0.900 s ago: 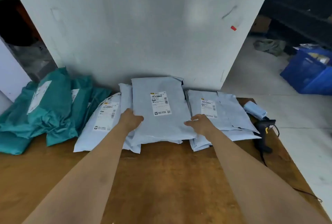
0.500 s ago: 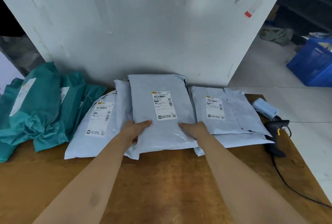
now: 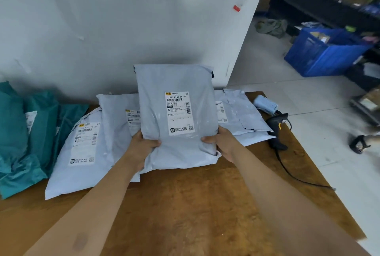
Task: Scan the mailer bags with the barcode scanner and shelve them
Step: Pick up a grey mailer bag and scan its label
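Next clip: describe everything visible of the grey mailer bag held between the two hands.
The grey mailer bag is pale, glossy, lightly wrinkled plastic, its top flap folded over. A white label with barcodes, a QR code and "D243" faces the camera. It stands tilted nearly upright above the wooden table, in front of other grey bags. The left hand grips its lower left edge, the right hand its lower right, thumbs on the front.

Grey mailer bag [image 3: 176, 83], teal bags [image 3: 24, 132], blue crate [image 3: 320, 58], brown table [image 3: 195, 204].
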`<state>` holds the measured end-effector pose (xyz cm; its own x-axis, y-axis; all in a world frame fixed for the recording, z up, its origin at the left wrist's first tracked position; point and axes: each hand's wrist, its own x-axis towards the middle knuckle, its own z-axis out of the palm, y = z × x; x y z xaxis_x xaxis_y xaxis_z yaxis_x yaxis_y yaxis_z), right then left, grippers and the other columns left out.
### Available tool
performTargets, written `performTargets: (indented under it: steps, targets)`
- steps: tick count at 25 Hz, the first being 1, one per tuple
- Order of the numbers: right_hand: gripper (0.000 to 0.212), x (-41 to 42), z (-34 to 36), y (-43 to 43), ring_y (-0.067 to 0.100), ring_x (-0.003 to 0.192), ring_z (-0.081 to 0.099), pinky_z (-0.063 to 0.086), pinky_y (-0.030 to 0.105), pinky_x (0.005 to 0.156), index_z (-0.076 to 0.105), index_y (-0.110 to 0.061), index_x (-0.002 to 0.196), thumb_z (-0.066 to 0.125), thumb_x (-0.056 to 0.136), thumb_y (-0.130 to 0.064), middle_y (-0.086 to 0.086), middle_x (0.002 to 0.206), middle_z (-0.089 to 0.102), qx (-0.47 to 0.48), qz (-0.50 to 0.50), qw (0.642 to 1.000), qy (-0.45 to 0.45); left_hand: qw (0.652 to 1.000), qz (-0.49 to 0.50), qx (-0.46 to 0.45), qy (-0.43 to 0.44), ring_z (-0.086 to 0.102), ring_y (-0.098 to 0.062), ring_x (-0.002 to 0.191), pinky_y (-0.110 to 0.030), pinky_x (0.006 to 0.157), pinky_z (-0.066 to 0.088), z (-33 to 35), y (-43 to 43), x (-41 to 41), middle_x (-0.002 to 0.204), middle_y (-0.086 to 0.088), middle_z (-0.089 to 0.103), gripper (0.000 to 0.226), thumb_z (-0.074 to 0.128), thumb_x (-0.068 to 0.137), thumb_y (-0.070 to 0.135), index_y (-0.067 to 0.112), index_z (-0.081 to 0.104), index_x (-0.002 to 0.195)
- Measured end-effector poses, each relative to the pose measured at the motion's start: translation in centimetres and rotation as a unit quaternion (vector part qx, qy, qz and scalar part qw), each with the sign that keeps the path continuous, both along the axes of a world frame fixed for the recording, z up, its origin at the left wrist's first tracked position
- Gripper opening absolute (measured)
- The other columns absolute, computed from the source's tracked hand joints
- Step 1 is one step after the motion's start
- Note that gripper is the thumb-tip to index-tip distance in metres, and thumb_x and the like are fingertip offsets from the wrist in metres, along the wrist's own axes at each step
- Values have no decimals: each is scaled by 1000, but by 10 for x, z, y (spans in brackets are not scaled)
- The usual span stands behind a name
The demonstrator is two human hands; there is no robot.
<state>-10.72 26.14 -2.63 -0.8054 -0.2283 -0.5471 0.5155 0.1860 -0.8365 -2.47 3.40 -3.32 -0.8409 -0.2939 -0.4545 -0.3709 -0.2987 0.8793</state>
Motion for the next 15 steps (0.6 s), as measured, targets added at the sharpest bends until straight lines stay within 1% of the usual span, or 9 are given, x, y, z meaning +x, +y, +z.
performTargets:
  steps: [2,4,6,7,9,10,12,14,15]
  targets:
    - [40,-3,2,29,26,92,65,51,34,79,58,-14,117,70,81,-1,10,111,69,-8,20,1000,-12,1000,-5,23,13,62,-33,100,-48,96,47,6,5,-7,111,-16,65,53,59,77,-20,4,52,124]
    - [32,-11,4,61,24,83,66,53,32,77,56,-14,118,63,89,-4,10,100,69,13,-53,998,-14,999,-15,35,16,63,-26,90,-45,91,47,11,13,-13,100,-9,66,49,58,77,-20,8,53,116]
    - [34,-23,-6,104,22,79,61,50,34,80,55,-10,123,62,90,-8,8,91,64,91,-160,983,0,999,-36,30,14,63,-22,87,-42,90,46,10,28,-21,99,-8,65,51,58,77,-21,8,53,119]
    - [37,-29,-14,126,23,80,56,48,35,78,54,-7,125,63,89,-10,7,91,59,152,-188,970,14,999,-45,26,12,63,-22,87,-41,89,46,6,36,-27,103,-11,65,53,58,76,-21,6,52,122]
    - [41,-35,-27,166,27,85,54,45,36,75,53,-5,125,64,86,-11,8,95,56,279,-192,940,32,998,-50,35,10,63,-24,89,-41,87,47,0,53,-39,109,-16,64,55,58,76,-21,3,52,125]
    - [38,-38,-33,182,30,86,57,46,35,73,54,-3,120,63,84,-12,10,95,58,319,-191,928,28,998,-45,44,9,64,-26,91,-43,88,48,-2,61,-46,109,-16,64,55,58,75,-21,2,51,126]
    - [37,-49,-40,203,34,86,61,47,34,64,55,-2,114,62,80,-15,17,98,63,360,-185,914,23,998,-27,60,13,64,-30,94,-45,88,50,-9,74,-58,111,-18,64,55,58,75,-20,-1,52,125]
    - [42,-74,-51,214,32,86,59,42,28,53,53,-2,118,61,80,-18,19,106,64,405,-147,902,29,998,-3,57,20,65,-26,89,-37,74,57,-15,83,-68,104,-14,66,46,58,75,-21,3,58,115]
    - [44,-88,-59,218,31,87,58,40,28,52,52,-3,120,60,81,-20,19,109,63,423,-127,897,39,998,7,51,26,65,-23,86,-31,67,59,-19,86,-72,99,-10,67,42,58,76,-21,7,60,108]
